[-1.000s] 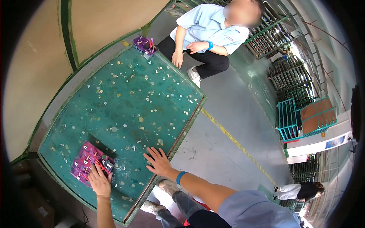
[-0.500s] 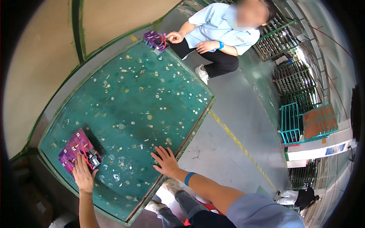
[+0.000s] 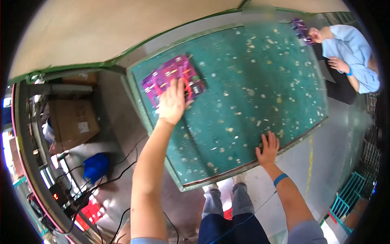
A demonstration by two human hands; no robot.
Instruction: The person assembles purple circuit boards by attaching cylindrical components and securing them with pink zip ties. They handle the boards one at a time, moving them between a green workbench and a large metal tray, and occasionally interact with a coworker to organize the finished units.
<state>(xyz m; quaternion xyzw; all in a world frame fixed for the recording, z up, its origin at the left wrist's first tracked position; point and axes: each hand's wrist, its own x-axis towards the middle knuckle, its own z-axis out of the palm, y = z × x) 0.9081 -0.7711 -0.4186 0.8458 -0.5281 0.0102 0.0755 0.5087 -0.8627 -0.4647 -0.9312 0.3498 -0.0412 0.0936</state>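
Note:
A purple circuit board [image 3: 155, 78] with red wires and dark components lies near the left end of the green table [image 3: 239, 105]. My left hand [image 3: 172, 102] rests on the board's near edge, its fingers stretched out over the surface and red wires beside the fingertips. Down at the table's near edge, my right hand [image 3: 268, 149] is spread and holds nothing; a blue band circles that wrist. A second purple board [image 3: 301, 29] sits at the table's far right corner, where another person's hand [image 3: 315, 35] touches it.
The other person [image 3: 351, 51], in a light blue shirt, sits beyond the table's right end. To the left stand a cardboard box [image 3: 75, 124], a blue object [image 3: 96, 166] and loose black cables [image 3: 103, 185]. A teal metal rack [image 3: 348, 197] is at the lower right.
My view has swung left, so the table and both boards appear shifted right and up. My left hand stays on the board, and my right hand stays spread at the table edge.

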